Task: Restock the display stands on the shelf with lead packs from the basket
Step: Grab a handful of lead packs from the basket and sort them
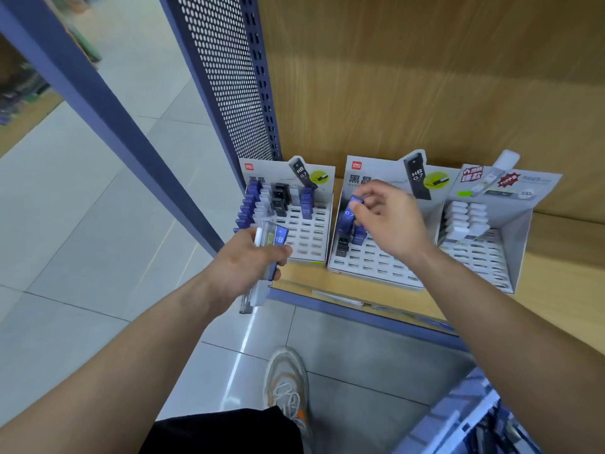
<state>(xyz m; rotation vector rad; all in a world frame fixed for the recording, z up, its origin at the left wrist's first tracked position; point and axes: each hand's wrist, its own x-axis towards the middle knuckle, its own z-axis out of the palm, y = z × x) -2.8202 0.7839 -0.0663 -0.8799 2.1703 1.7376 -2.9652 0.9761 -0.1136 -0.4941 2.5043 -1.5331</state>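
Wooden shelf point(561, 244) | right hand point(389, 221) pinches blue pack point(348, 218) | left hand point(244, 267) grips packs point(273, 239)

Shelf point(556, 244): wood-grain laminate, smooth, matt. Display stands point(311, 232): printed card, slight sheen. Lead packs point(278, 239): hard glossy plastic, some clear, some blue. Perforated panel point(226, 77): painted metal, matt. Floor point(98, 224): polished reflective tile. Shoe point(288, 385): mesh cloth.

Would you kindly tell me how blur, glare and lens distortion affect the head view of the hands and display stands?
Head view: motion blur streaks the wooden back panel and softens the right hand pinching a blue lead pack; the left hand gripping its lead packs is sharper; wide-angle distortion slants the blue upright; glare streaks the floor tiles.
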